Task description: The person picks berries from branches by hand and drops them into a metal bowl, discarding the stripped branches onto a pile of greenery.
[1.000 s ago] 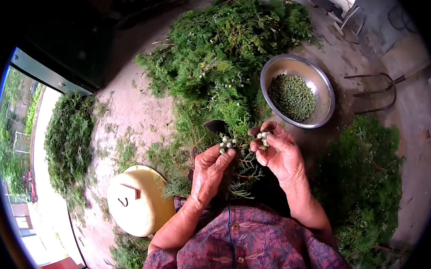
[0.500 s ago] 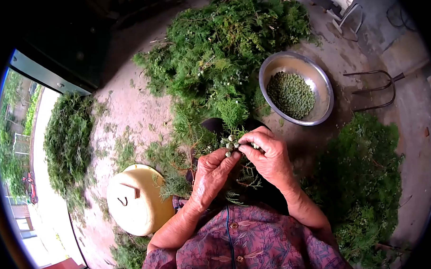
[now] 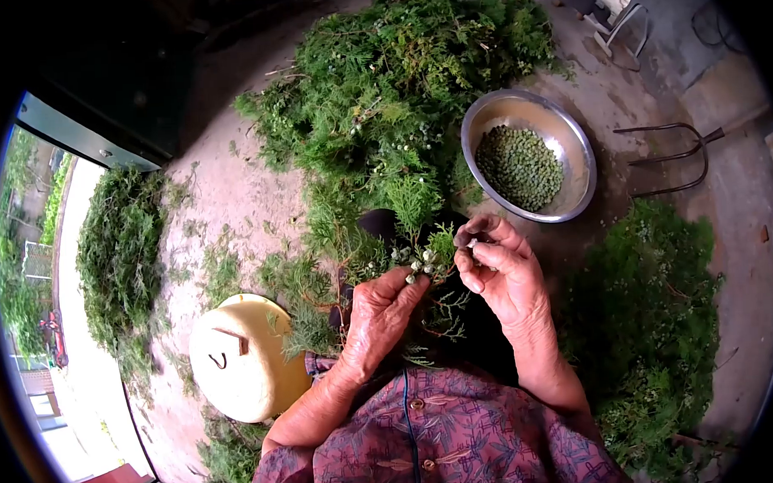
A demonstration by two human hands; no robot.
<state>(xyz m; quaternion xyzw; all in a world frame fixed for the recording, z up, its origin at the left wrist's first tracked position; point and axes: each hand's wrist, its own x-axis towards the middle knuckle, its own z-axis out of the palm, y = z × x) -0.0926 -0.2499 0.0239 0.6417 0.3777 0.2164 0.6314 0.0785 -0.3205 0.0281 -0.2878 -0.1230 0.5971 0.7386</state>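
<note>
Close in, above the patterned blouse, the left hand (image 3: 379, 317) is closed around one cypress sprig (image 3: 440, 242), thumb and fingers pinching the stem just under a cluster of pale cones (image 3: 417, 262), roughly five of them. Just beside it, the right hand (image 3: 504, 276) is curled nearly shut, its fingertips pinched on what looks like a single cone (image 3: 472, 242). To the left, one upturned yellow basin (image 3: 246, 357) lies on the ground. Farther off stands one steel bowl (image 3: 528, 113) holding a heap of green cones (image 3: 520, 167). Three piles of cuttings lie around: left (image 3: 119, 251), right (image 3: 653, 317) and the largest beyond (image 3: 398, 79).
</note>
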